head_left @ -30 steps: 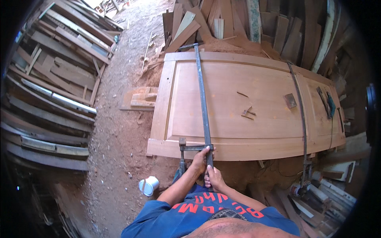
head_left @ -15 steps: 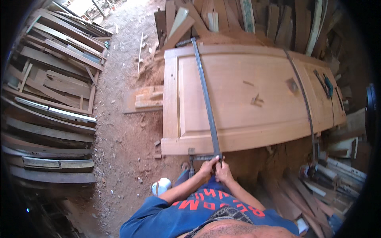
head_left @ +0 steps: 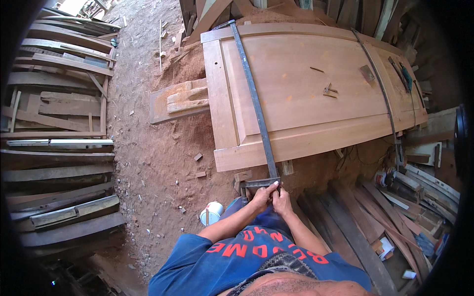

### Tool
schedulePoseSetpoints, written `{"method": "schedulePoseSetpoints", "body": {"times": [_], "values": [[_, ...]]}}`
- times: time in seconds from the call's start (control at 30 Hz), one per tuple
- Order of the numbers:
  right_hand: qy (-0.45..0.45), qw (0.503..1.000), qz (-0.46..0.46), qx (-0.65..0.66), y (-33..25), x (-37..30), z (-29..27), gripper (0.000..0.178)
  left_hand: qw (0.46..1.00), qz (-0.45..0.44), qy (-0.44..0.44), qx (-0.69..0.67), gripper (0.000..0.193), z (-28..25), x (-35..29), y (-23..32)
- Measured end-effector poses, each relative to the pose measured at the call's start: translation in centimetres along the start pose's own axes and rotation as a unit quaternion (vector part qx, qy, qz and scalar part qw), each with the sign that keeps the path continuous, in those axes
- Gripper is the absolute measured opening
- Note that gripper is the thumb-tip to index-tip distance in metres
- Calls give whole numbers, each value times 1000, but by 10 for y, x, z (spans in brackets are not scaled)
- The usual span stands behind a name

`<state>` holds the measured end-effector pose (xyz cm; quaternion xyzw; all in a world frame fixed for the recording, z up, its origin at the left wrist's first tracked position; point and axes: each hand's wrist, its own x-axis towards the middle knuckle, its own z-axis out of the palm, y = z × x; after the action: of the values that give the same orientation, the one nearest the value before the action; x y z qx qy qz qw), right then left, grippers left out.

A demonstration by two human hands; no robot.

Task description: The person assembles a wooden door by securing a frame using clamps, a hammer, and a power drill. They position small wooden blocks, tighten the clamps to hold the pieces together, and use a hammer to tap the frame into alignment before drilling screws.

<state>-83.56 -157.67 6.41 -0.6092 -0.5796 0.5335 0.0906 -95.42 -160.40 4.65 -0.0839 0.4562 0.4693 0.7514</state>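
A panelled wooden door (head_left: pixel 301 103) lies flat in front of me, with a long metal bar clamp (head_left: pixel 255 103) across its left part. My left hand (head_left: pixel 261 198) grips the clamp's near end beside its sliding jaw (head_left: pixel 259 183). Pressed close beside it, my right hand (head_left: pixel 281 201) is closed round the same end. The jaw sits off the door's near edge, with a gap between them. A small wood block (head_left: pixel 243 176) shows near the jaw's left end. Farther right, a second bar clamp (head_left: pixel 377 81) spans the door.
Nails or small sticks (head_left: pixel 330 91), a small square piece (head_left: pixel 367 73) and a green-handled tool (head_left: pixel 407 79) lie on the door. A white bucket (head_left: pixel 212 213) stands by my left leg. Stacked boards (head_left: pixel 64 163) line the left; more planks (head_left: pixel 355 222) lie at right.
The clamp's near jaw has come away from the door's edge toward me, both hands still on it. My view has shifted, so the door appears higher and slightly turned.
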Motion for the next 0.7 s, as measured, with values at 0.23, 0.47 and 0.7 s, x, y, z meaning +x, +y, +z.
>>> {"method": "schedulePoseSetpoints", "body": {"times": [0.23, 0.47, 0.7], "values": [[-6, 999, -28, 24, 1, -7, 7, 29, 999, 11, 38, 17, 26, -4, 1, -7], [46, 997, -54, 12, -12, 5, 6, 27, 999, 22, 43, 13, 28, -4, 18, -4], [2, 1000, 22, -7, -3, 12, 6, 31, 998, 37, 52, 18, 30, -8, 25, -7]]}}
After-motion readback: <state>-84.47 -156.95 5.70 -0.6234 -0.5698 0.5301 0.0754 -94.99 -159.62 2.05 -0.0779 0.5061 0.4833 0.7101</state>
